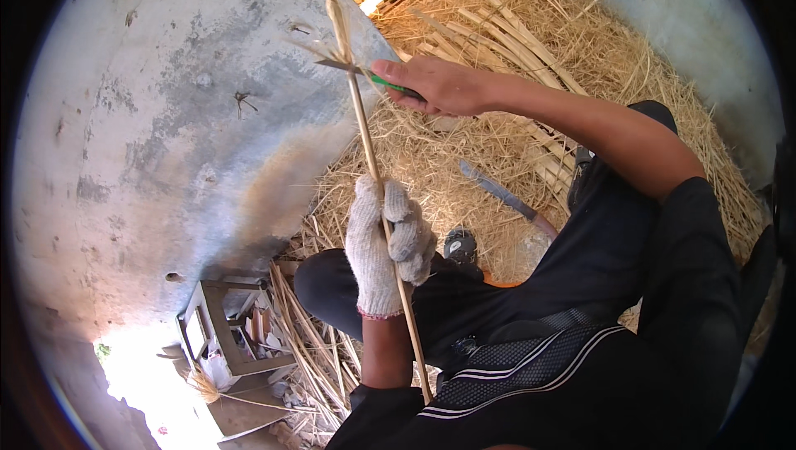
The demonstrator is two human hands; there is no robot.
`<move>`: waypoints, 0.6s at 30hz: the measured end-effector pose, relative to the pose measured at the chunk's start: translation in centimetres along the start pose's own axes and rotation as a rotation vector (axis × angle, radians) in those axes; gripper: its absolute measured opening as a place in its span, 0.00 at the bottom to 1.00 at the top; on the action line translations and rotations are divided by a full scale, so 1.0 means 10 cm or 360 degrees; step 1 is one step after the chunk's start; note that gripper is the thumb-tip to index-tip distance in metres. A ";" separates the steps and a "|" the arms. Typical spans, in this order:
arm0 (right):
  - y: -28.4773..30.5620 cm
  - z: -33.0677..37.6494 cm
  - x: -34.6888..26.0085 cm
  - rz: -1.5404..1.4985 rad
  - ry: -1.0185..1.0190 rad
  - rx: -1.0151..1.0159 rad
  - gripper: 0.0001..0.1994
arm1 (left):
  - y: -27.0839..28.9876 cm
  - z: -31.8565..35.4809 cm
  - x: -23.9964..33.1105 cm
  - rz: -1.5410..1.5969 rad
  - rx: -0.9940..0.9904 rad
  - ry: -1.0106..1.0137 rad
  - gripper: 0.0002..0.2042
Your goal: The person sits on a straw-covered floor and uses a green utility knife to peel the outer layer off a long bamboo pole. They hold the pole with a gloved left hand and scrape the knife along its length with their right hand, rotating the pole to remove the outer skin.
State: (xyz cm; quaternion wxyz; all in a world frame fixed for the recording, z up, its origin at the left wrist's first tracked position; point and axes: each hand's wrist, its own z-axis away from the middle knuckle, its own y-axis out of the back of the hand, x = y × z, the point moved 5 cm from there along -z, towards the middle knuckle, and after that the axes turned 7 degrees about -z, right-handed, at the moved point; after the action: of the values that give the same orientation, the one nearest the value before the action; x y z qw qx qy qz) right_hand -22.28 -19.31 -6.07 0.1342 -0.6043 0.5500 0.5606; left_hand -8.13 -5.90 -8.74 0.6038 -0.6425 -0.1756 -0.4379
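My left hand (383,243), in a white knit glove, grips a long thin bamboo stalk (358,110) that runs from my lap up past the top of the view. My bare right hand (439,85) holds a small knife with a green handle (383,82). Its blade (336,64) lies across the stalk, above the gloved hand. I sit in dark trousers with my knees over dry straw.
A heap of dry straw and split bamboo strips (506,44) covers the ground ahead. A large curved blade (502,193) lies on the straw by my right leg. A grey concrete wall (166,118) fills the left. A small wooden stool (224,326) stands at lower left.
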 end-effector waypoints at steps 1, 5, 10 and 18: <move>-0.05 0.00 -0.04 -0.0251 -0.0035 -0.0136 0.35 | 0.00 0.01 0.02 0.0072 -0.0061 -0.0011 0.21; -0.29 0.27 -0.31 0.0205 0.0211 -0.0319 0.31 | 0.01 0.02 0.08 0.0373 -0.0329 0.0066 0.22; -0.41 0.45 -0.46 0.0513 0.0605 -0.0038 0.24 | -0.01 0.05 0.06 0.0430 -0.0271 0.0177 0.23; -0.51 0.45 -0.45 0.0958 0.0641 0.0307 0.26 | 0.08 0.04 0.07 0.0142 0.0079 0.0003 0.23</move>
State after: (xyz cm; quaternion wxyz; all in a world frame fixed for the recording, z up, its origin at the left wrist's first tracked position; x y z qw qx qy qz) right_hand -19.49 -11.67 -6.18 -0.0913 -0.4984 0.7686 0.3904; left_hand -6.95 -5.93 -8.64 0.6387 -0.6342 -0.1570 -0.4065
